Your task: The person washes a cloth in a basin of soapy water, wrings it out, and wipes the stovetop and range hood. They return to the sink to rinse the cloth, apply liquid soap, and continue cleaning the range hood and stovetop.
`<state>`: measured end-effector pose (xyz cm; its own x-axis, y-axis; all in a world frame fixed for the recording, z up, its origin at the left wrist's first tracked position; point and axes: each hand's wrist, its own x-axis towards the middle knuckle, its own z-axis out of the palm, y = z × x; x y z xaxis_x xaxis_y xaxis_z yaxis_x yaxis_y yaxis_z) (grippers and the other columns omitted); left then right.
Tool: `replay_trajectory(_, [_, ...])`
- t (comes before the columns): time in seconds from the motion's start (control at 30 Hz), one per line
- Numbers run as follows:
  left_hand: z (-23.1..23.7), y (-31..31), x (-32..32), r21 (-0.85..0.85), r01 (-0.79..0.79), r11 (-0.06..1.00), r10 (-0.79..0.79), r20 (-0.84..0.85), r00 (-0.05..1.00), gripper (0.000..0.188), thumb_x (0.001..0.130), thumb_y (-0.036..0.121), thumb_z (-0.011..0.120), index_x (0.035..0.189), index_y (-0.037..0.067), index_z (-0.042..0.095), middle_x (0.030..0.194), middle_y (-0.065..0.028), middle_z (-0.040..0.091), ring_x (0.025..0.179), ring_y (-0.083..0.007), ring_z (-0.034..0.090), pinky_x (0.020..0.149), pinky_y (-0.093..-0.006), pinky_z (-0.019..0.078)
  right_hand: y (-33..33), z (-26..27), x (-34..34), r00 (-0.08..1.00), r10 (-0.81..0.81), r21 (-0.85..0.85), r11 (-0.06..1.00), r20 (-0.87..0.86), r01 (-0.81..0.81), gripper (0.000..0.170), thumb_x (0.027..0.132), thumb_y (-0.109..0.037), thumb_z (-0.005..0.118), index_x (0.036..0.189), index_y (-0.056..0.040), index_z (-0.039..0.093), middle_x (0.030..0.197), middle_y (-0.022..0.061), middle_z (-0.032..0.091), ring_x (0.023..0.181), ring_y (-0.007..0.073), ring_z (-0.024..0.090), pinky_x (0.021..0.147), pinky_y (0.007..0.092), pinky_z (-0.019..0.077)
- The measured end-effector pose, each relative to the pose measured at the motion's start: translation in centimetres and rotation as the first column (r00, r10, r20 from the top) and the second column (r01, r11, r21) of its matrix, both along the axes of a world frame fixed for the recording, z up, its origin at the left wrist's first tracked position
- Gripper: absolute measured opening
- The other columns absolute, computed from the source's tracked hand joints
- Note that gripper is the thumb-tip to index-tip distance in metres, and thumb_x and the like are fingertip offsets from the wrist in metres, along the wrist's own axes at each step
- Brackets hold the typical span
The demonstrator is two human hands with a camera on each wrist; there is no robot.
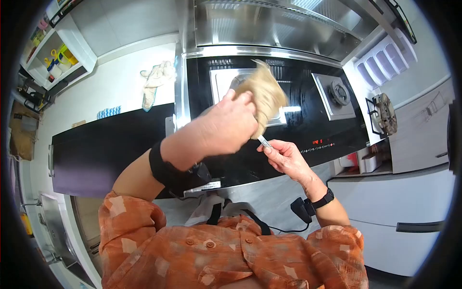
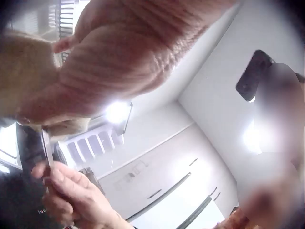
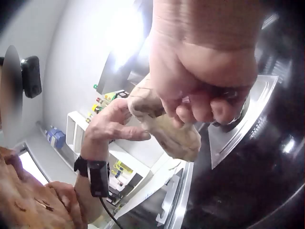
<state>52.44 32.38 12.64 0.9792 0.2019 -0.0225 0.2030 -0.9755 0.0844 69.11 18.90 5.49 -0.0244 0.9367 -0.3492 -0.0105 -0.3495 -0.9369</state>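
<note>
A tan cloth (image 1: 265, 94) hangs around the upper end of a thin silver strip (image 1: 263, 141) above the black stove. My left hand (image 1: 216, 126), a little blurred, is at the cloth's left side, with cloth between thumb and fingers; in the right wrist view this left hand (image 3: 109, 128) has its thumb fairly straight. Below the cloth my right hand (image 1: 291, 161) pinches the strip's lower end between thumb and fingers. The left wrist view shows the strip (image 2: 46, 145) running from the cloth (image 2: 28, 71) down to the right hand (image 2: 78, 198).
Below the cloth is the black stove top (image 1: 298, 130), with a metal burner plate (image 1: 221, 79) and another burner (image 1: 339, 92) at right. A crumpled pale cloth (image 1: 158, 79) lies on the white counter (image 1: 120, 89). A loose burner grate (image 1: 385, 114) is beyond the stove's right edge.
</note>
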Motion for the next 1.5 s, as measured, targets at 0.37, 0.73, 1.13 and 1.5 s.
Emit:
replay_trajectory(0.37, [-10.2, 2.4, -3.2, -0.408, -0.482, 0.776, 0.631, 0.500, 0.593, 0.037, 0.065, 0.003, 0.060, 0.102, 0.003, 0.055, 0.114, -0.0195, 0.047, 0.106, -0.0360, 0.045, 0.091, -0.0410, 0.0368, 6.1, 7.9, 16.2, 0.843, -0.499, 0.231, 0.861, 0.204, 0.454, 0.019, 0.089, -0.027, 0.051, 0.094, -0.0097, 0.058, 0.051, -0.0040, 0.041, 0.039, 0.0031, 0.032, 0.035, 0.0178, 0.0236])
replay_trajectory(0.73, [-18.8, -0.3, -1.6, -0.179, -0.873, 0.454, 0.863, 0.332, 0.380, 0.036, 0.077, 0.009, 0.052, 0.112, 0.004, 0.050, 0.127, -0.0175, 0.037, 0.122, -0.0342, 0.031, 0.100, -0.0430, 0.0261, 31.1, 17.0, 36.8, -0.164, -0.398, 0.328, 0.882, 0.903, -0.337, 0.025, 0.081, -0.030, 0.049, 0.082, -0.0076, 0.059, 0.077, 0.0141, 0.060, 0.076, 0.0316, 0.058, 0.066, 0.0391, 0.0449])
replay_trajectory(1.13, [-18.1, -0.1, -1.6, -0.258, -0.875, 0.409, 0.887, 0.336, 0.315, 0.035, 0.075, 0.010, 0.054, 0.109, 0.005, 0.052, 0.126, -0.0156, 0.040, 0.121, -0.0330, 0.032, 0.099, -0.0435, 0.0275, 45.5, 14.1, 15.2, -0.150, -0.268, 0.075, 0.677, 0.952, -0.732, 0.024, 0.080, -0.025, 0.050, 0.094, -0.0101, 0.063, 0.095, 0.0141, 0.061, 0.093, 0.0318, 0.056, 0.079, 0.0394, 0.0452])
replay_trajectory(1.5, [-18.0, 0.0, -1.8, -0.286, -0.864, 0.416, 0.887, 0.337, 0.316, 0.034, 0.073, 0.010, 0.056, 0.107, 0.004, 0.053, 0.126, -0.0156, 0.040, 0.121, -0.0321, 0.033, 0.099, -0.0439, 0.0281, 46.9, 14.5, 11.9, -0.278, -0.275, -0.055, 0.612, 0.920, -0.789, 0.024, 0.077, -0.017, 0.052, 0.098, -0.0117, 0.062, 0.098, 0.0126, 0.061, 0.094, 0.0298, 0.057, 0.079, 0.0384, 0.0460])
